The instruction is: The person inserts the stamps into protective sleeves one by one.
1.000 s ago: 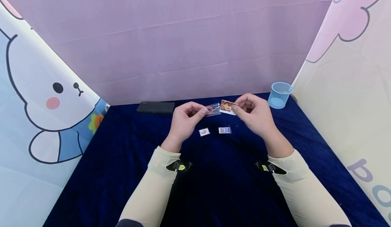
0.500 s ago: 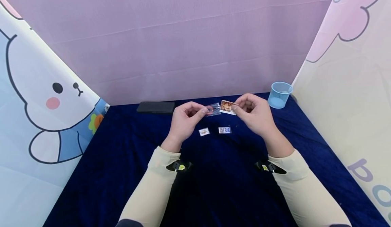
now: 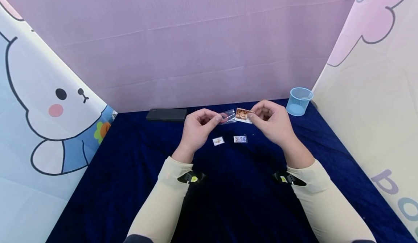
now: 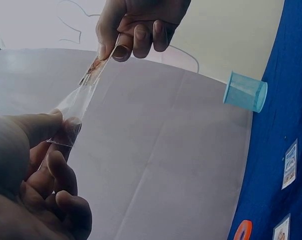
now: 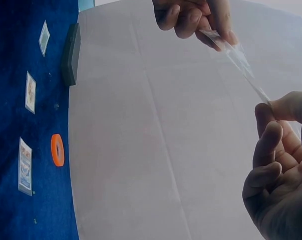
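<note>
My left hand [image 3: 200, 128] pinches the left end of a small clear plastic sleeve [image 3: 229, 116] between thumb and forefinger. My right hand [image 3: 272, 123] pinches a small photo card [image 3: 242, 114] with a brown picture by its right side. The card's left edge is right at the sleeve's right end. In the left wrist view the sleeve [image 4: 80, 107] stretches tilted between both hands, with the brown card [image 4: 94, 67] at the right-hand fingertips. Both are held up above the table. In the right wrist view the sleeve [image 5: 236, 57] shows nearly edge-on.
Small picture cards, one white [image 3: 218, 141] and one blue [image 3: 240, 139], lie on the dark blue cloth [image 3: 228, 199]. An orange ring [image 5: 57, 150] lies behind them. A black flat case [image 3: 167, 114] sits back left. A light blue mesh cup [image 3: 298, 102] stands back right, near the wall.
Both hands stay nearly still. The photo card tilts very slightly at the sleeve's end; the things on the table stay put.
</note>
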